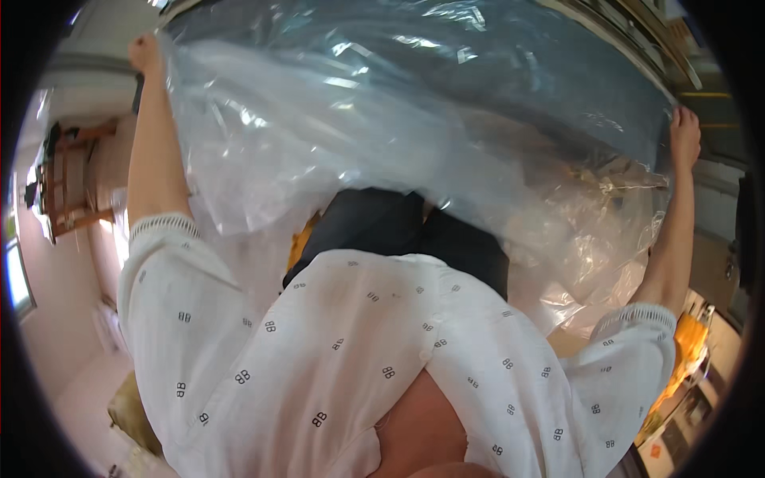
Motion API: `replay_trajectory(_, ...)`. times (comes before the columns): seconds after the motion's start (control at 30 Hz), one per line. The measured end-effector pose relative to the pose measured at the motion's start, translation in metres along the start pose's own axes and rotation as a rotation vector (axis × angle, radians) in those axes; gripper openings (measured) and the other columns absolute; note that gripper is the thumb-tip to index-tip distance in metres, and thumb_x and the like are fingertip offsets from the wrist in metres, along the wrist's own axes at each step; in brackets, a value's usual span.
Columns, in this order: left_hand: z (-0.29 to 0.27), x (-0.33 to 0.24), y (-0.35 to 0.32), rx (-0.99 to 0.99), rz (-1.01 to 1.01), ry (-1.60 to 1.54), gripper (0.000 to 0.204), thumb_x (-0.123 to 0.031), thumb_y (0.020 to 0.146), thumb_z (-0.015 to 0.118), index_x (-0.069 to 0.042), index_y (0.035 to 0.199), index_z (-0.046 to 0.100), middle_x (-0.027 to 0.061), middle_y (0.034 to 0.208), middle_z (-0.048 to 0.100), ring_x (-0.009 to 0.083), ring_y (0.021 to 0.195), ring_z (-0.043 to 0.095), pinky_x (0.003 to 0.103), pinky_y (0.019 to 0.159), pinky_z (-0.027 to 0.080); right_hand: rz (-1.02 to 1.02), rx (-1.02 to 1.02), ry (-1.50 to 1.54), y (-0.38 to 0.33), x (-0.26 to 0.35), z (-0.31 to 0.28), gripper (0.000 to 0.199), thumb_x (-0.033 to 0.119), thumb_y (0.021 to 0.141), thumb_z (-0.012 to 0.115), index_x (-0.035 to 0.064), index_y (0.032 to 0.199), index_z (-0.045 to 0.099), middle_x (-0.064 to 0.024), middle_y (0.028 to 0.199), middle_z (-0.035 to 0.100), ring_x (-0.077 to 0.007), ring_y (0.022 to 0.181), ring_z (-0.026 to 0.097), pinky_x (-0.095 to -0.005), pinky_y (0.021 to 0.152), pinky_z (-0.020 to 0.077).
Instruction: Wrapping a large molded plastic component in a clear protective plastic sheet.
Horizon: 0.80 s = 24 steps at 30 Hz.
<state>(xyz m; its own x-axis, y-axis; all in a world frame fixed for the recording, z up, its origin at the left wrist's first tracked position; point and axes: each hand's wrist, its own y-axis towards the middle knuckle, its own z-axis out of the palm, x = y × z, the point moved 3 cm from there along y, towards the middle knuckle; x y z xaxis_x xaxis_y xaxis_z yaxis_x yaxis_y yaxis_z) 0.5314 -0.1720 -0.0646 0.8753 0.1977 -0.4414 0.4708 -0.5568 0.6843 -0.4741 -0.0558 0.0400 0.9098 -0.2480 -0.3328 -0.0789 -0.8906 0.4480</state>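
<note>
A wide, clear plastic sheet [319, 151] stretches across the space in front of me, wrinkled and shiny, hanging down over my dark trousers. At its far left corner my left hand [145, 54] is closed on the sheet's edge, with that arm reaching far out. On the far right, my right hand [685, 137] grips the opposite edge, fingers folded over. Behind or under the film shows a large grey-blue surface [550, 56]; whether the plastic touches it I cannot tell. The sheet's lower part hangs loose and crumpled near my right forearm.
Long rails [657, 40] edge the grey-blue surface at the upper right. A brown wooden piece of furniture [76, 179] stands to the left. Orange-yellow cloth [689, 350] lies at the lower right, and an olive bundle [131, 410] at the lower left.
</note>
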Motion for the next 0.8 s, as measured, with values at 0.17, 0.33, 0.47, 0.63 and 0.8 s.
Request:
replay_trajectory(0.17,-0.026,0.08,0.064,-0.097,-0.053,0.039,0.04,-0.039,0.069,0.058,-0.001,0.078,0.067,0.0232,0.077,0.062,0.0361,0.076,0.061,0.044,0.066,0.045,-0.283,0.773,1.737,-0.073,0.226,-0.169,0.026,0.026,0.093,0.046,0.0035,0.089,0.058,-0.003,0.094,0.056,-0.0097,0.082,0.052,-0.0257,0.08,0.0424)
replay_trajectory(0.33,-0.041,0.098,0.092,-0.299,-0.001,0.013,0.031,-0.031,0.064,0.061,-0.001,0.071,0.067,0.0193,0.07,0.064,0.0366,0.065,0.061,0.044,0.061,0.048,-0.733,1.113,1.563,-0.241,0.333,-0.186,0.045,0.025,0.079,0.065,-0.0015,0.113,0.052,-0.0161,0.102,0.059,-0.0265,0.099,0.057,-0.0341,0.085,0.0438)
replay_trajectory(0.47,0.026,-0.045,-0.008,-0.104,-0.239,-0.283,0.023,-0.018,0.073,0.053,0.004,0.073,0.061,0.0221,0.083,0.062,0.0389,0.076,0.059,0.045,0.069,0.046,-0.162,0.658,1.098,-0.274,0.37,-0.08,0.045,0.029,0.081,0.058,-0.0024,0.111,0.05,-0.0249,0.108,0.054,-0.0399,0.098,0.051,-0.0406,0.085,0.0412)
replay_trajectory(0.63,-0.043,0.002,0.005,-0.238,-0.214,-0.193,0.023,-0.018,0.073,0.054,0.004,0.078,0.059,0.0204,0.081,0.061,0.0368,0.076,0.059,0.044,0.069,0.046,-0.138,0.726,1.224,-0.272,0.367,-0.087,0.033,0.02,0.089,0.047,-0.0016,0.114,0.05,-0.0182,0.099,0.06,-0.0328,0.092,0.056,-0.0344,0.085,0.0419)
replay_trajectory(0.8,-0.026,-0.033,-0.016,-0.174,-0.012,-0.416,0.03,-0.025,0.076,0.056,0.004,0.079,0.057,0.0188,0.083,0.057,0.0317,0.08,0.056,0.039,0.074,0.043,-0.072,0.371,2.212,-0.208,0.223,-0.209,0.029,0.018,0.093,0.043,0.0026,0.116,0.051,-0.0021,0.08,0.054,-0.0098,0.071,0.051,-0.0246,0.062,0.0412)
